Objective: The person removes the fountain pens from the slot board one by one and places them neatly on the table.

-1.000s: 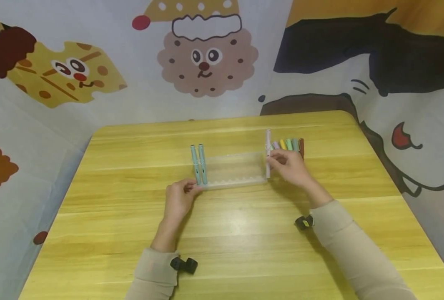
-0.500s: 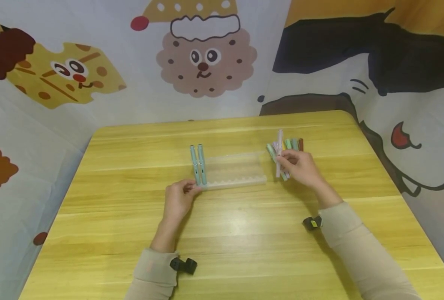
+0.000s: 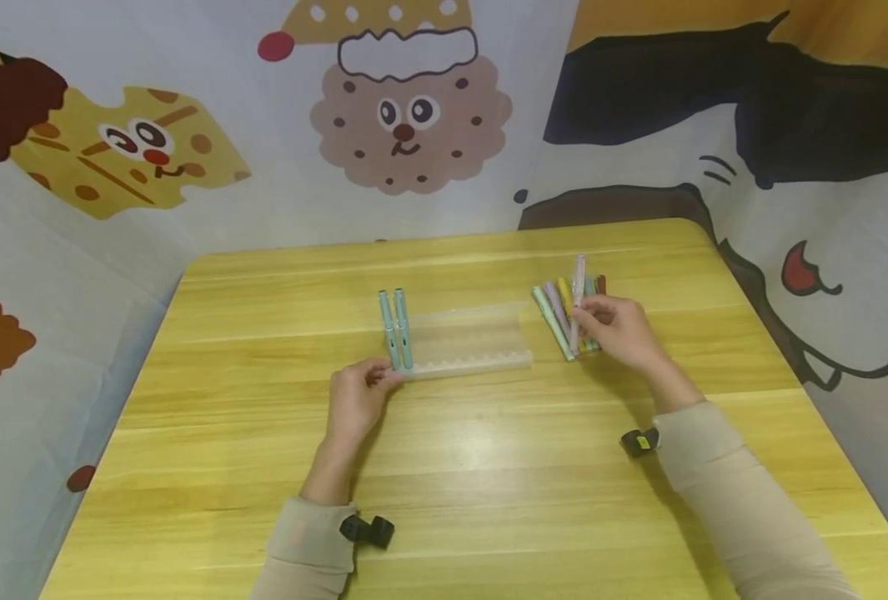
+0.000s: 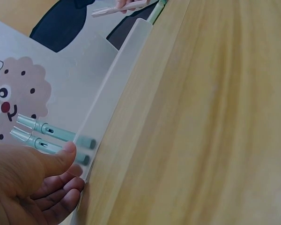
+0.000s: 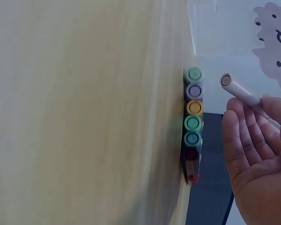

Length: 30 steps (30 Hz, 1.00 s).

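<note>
My left hand (image 3: 356,398) holds the left end of a clear pen rack (image 3: 481,364) with a notched front strip. Two teal pens (image 3: 403,343) stand side by side in the rack's leftmost notches, leaning back slightly. In the left wrist view the thumb lies against the rack (image 4: 113,89) near these pens. My right hand (image 3: 624,332) pinches a pale pink pen (image 3: 579,279) between thumb and fingers, held nearly upright above a row of loose pens. The right wrist view shows this pink pen (image 5: 243,93) apart from the row.
Right of the rack, several capped pens lie side by side on the wooden table (image 3: 444,500): a light green pen (image 3: 552,321), a purple pen (image 3: 556,302), a yellow pen (image 5: 194,108), more green and teal ones, and a dark red pen (image 5: 191,161). A cartoon-printed cloth (image 3: 278,208) hangs behind.
My right hand has carried the pale pink pen rightward, from the rack's right end to over the loose pens. My left hand and the two teal pens stay in place.
</note>
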Available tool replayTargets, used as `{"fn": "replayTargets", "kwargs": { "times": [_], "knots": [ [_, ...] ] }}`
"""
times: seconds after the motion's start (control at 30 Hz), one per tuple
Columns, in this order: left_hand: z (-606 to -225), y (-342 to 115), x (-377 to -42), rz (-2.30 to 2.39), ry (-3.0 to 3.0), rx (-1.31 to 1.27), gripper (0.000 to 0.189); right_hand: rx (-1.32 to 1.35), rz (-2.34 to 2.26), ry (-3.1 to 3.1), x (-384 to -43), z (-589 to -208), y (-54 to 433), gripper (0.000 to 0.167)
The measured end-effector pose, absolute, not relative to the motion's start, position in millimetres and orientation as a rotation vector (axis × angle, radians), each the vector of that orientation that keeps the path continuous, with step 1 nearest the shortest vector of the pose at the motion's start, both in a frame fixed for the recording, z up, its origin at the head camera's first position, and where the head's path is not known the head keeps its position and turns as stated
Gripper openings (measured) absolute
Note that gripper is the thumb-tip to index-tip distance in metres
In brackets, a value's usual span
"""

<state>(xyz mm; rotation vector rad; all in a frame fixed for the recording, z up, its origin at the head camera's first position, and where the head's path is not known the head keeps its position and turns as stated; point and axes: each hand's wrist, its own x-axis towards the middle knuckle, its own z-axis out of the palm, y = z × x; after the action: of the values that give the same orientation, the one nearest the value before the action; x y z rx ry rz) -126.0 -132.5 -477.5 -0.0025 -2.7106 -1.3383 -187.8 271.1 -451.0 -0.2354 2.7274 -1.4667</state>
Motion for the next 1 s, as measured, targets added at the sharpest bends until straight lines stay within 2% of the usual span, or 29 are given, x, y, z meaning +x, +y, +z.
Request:
{"fn": "replayTargets", "kwargs": {
  "times": [1.0],
  "knots": [
    [-478.9, -132.9, -127.0, -1.343, -2.707, 0.004, 0.023, -0.087, -1.407, 2.825, -185.9, -450.0, 312.1, 0.040]
  ]
}}
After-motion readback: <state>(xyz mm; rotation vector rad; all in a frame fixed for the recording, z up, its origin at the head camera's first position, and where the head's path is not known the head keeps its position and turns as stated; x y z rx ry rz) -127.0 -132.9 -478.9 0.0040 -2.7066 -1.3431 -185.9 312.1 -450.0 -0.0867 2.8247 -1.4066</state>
